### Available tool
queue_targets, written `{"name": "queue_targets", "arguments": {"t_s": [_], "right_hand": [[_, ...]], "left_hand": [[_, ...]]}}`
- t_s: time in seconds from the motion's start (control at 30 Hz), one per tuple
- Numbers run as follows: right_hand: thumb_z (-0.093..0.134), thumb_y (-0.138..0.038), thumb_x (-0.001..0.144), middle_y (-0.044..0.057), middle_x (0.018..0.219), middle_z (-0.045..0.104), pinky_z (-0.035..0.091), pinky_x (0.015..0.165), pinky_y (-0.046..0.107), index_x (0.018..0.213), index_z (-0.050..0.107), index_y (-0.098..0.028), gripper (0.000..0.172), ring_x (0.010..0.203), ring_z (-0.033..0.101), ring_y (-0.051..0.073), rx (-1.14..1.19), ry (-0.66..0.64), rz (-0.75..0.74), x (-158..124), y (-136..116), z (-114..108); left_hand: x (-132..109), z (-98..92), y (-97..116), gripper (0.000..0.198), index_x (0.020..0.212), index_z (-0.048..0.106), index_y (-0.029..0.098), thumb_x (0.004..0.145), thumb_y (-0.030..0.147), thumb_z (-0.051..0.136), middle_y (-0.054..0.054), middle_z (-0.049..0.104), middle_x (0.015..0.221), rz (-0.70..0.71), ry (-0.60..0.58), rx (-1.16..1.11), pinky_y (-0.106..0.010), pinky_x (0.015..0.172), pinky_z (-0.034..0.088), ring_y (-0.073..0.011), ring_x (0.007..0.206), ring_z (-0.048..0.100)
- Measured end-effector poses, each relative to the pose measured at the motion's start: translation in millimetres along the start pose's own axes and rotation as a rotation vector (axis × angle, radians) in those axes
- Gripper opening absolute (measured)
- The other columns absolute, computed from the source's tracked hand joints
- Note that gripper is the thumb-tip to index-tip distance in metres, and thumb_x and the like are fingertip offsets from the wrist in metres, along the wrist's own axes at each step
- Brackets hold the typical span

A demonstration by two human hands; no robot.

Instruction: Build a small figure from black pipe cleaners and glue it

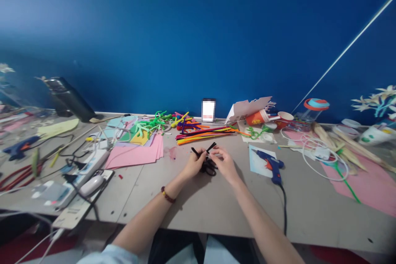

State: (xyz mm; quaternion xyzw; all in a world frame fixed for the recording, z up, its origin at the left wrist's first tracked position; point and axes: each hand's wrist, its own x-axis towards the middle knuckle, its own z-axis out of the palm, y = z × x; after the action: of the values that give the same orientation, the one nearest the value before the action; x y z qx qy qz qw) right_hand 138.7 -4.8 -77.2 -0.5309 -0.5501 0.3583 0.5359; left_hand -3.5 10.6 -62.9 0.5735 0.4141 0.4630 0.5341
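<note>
My left hand [194, 164] and my right hand [225, 162] meet over the grey table [198, 206], near its middle. Both are closed on a twisted bundle of black pipe cleaners [208, 161]. Two black ends stick up between the hands, and a dark loop hangs below the fingers. A beaded bracelet [167, 195] circles my left wrist. Behind the hands lies a row of coloured pipe cleaners [204, 133].
A blue glue gun [269, 165] rests on a paper sheet right of my hands, its cord running off the front edge. Pink paper sheets [136, 153] lie to the left, a power strip [83, 173] farther left. Paper cups [262, 117] and a white cable [318, 154] sit at the right.
</note>
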Motion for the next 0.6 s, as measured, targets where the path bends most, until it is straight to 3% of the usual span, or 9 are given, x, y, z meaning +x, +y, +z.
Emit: {"name": "queue_targets", "arguments": {"t_s": [0.13,0.4,0.6], "right_hand": [[0.063,-0.038,0.072,0.007,0.111,0.059,0.049,0.078,0.032,0.073,0.066,-0.020,0.018,0.097,0.058,0.021,0.025,-0.016,0.017,0,-3,-1],[0.072,-0.041,0.062,0.006,0.104,0.067,0.048,0.075,0.031,0.072,0.068,-0.018,0.025,0.084,0.061,0.019,0.249,-0.059,0.214,2,-6,-2],[0.078,-0.033,0.055,0.002,0.075,0.070,0.046,0.074,0.031,0.076,0.070,-0.019,0.027,0.073,0.064,0.018,0.483,-0.283,0.420,2,-16,-8]], "left_hand": [[1,-3.7,6,0.034,0.063,0.054,0.017,0.073,0.048,0.064,0.003,0.044,0.053,-0.051,-0.044,-0.051,-0.023,0.051,0.030,-0.0091,0.051,0.039],[-1,-8.0,8,0.030,0.062,0.056,0.017,0.065,0.042,0.071,-0.001,0.052,0.059,-0.191,-0.133,-0.383,-0.025,0.056,0.037,-0.0124,0.058,0.048],[-2,-14.9,6,0.027,0.060,0.057,0.016,0.065,0.038,0.071,-0.001,0.051,0.058,-0.231,-0.310,-0.403,-0.025,0.058,0.036,-0.0118,0.056,0.048]]}}
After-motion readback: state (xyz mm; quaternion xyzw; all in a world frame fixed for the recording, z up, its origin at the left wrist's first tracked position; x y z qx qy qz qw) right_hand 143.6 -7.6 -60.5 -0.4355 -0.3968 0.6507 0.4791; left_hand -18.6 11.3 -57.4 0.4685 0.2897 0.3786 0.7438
